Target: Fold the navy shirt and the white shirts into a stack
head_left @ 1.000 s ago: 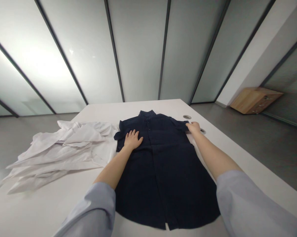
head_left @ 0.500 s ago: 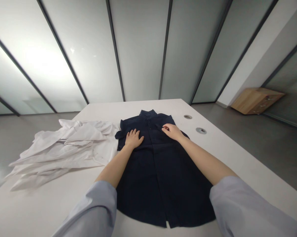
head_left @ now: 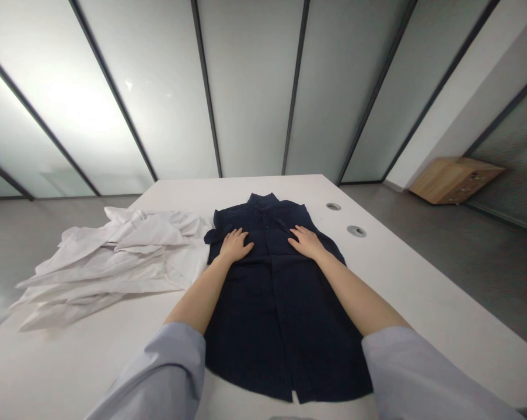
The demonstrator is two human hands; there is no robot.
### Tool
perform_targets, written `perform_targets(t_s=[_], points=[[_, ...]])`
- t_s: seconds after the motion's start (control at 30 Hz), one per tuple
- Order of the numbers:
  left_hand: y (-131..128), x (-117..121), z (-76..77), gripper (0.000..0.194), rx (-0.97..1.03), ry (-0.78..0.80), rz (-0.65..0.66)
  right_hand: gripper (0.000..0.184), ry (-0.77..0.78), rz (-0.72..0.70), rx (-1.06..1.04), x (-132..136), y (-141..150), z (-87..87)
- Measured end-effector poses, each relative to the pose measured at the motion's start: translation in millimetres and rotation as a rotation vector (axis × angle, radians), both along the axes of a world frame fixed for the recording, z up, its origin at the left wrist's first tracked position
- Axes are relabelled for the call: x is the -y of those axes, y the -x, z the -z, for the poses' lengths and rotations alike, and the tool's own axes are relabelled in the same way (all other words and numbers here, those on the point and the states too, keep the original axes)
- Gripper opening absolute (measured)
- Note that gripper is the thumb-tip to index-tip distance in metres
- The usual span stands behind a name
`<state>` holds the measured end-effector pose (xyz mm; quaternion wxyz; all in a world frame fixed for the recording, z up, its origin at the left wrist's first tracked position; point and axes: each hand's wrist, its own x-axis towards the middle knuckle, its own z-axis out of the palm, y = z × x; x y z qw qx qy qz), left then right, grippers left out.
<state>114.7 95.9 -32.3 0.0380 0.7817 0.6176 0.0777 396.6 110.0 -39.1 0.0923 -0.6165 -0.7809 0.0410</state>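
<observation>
Head view: dark shirt (head_left: 278, 315) spread flat beneath left hand (head_left: 234, 245) and right hand (head_left: 309, 242)

Nearest, the person's forearms are seen reaching inward from a left grey-blue sleeve (head_left: 162, 361) and a right grey-blue sleeve (head_left: 421, 367). Between them the shirt is laid on a white table (head_left: 438, 332), its curved hem (head_left: 328, 399) turned toward the person and cut by a small notch at the middle.

Long axis: run from near to far, drifting slightly left with distance. Front faced up; the closure line is carried between the hands.

Both hands are set palm down on the upper front, one to each side of that line. Left fingers are opened out and lightly spread, thumb angled inward; right fingers are likewise extended. Cloth is pressed from above by both, not enclosed. Shirt fabric is continued under the palms and past the fingertips, with a small raised fold (head_left: 283, 224) just beyond the right ones.

Farther up, the collar (head_left: 263, 200) is pointed away from the person. To the left, rumpled white cloth (head_left: 127, 256) is heaped just beside the shirt. To the right, two round grommets (head_left: 356, 231) are set in the tabletop.

Beyond: a wooden cabinet (head_left: 458, 179) on grey floor (head_left: 447, 239), and frosted panels (head_left: 252, 87) framed in dark strips.
</observation>
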Motion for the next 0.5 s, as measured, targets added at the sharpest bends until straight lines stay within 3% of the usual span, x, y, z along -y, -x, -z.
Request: perform_targets(t_s=[0.37, 0.5], points=[[-0.9, 0.6, -2.3, 0.048, 0.073, -0.076, -0.002, 0.053, -0.001, -0.020, -0.002, 0.6, -3.0, -1.0], [0.1, 3.2, -8.0, 0.039, 0.127, -0.172, -0.119, 0.054, 0.008, -0.019, -0.012, 0.1, -3.5, -0.5]])
